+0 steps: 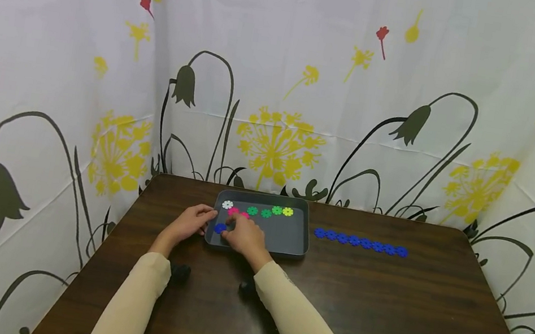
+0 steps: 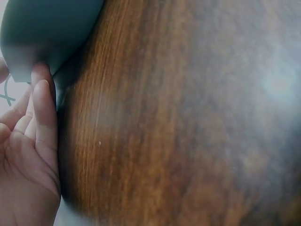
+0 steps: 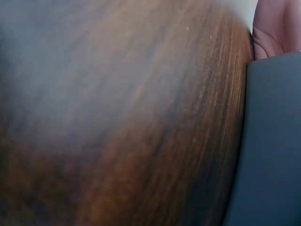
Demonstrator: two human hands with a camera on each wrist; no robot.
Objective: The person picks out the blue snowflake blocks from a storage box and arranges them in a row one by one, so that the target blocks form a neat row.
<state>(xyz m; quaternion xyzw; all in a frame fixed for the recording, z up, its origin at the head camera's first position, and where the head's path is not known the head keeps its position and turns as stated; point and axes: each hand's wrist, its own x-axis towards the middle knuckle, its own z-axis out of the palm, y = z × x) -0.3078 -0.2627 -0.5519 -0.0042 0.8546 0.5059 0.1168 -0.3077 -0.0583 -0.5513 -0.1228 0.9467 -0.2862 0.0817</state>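
Observation:
A grey tray (image 1: 282, 243) on the table holds several small snowflake discs. Inside its left end, my right hand (image 1: 244, 237) has thumb and fingertips at the right edge of a blue snowflake disc (image 1: 220, 229) and appears to pinch it. My left hand (image 1: 192, 221) is at the tray's left side; in the left wrist view its straight fingers (image 2: 44, 101) touch the tray's outer wall (image 2: 47, 33). Close to my right fingers are pink discs (image 1: 233, 211), partly covered. The right wrist view shows the tray wall (image 3: 270, 141), but not the right fingertips.
A white disc (image 1: 227, 205), green discs (image 1: 266, 213) and a yellow disc (image 1: 288, 211) lie along the tray's far side. Right of the tray, several blue discs (image 1: 354, 240) form a row on the brown table (image 1: 381, 308). A patterned curtain (image 1: 285, 78) hangs behind.

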